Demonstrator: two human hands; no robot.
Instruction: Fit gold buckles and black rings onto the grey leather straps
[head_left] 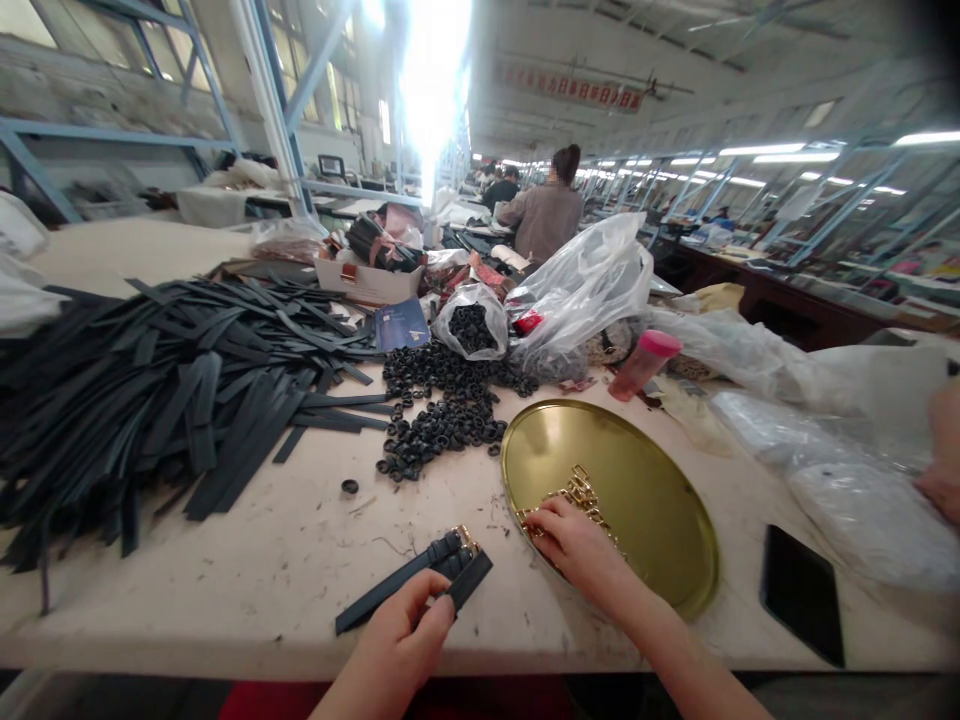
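Between the thumb and fingers of my left hand (414,625) is a black strap (472,582), its free end pointing up and to the right. Just beyond it, other black straps (397,580) with gold buckles (469,540) at one end lie on the table. My right hand (574,540) reaches over the near left rim of a round gold tray (645,480). Its fingers are drawn together, with the tips down at a pile of small gold buckles (585,492). Whether a buckle is pinched there is hidden.
Loose black straps (187,380) cover the left side. Small black loops (442,425) are heaped mid-table, some in a clear bag (472,325). A pink-lidded jar (643,366) stands behind the tray, a phone (802,592) to its right. Another person's hand (941,490) is at the right edge.
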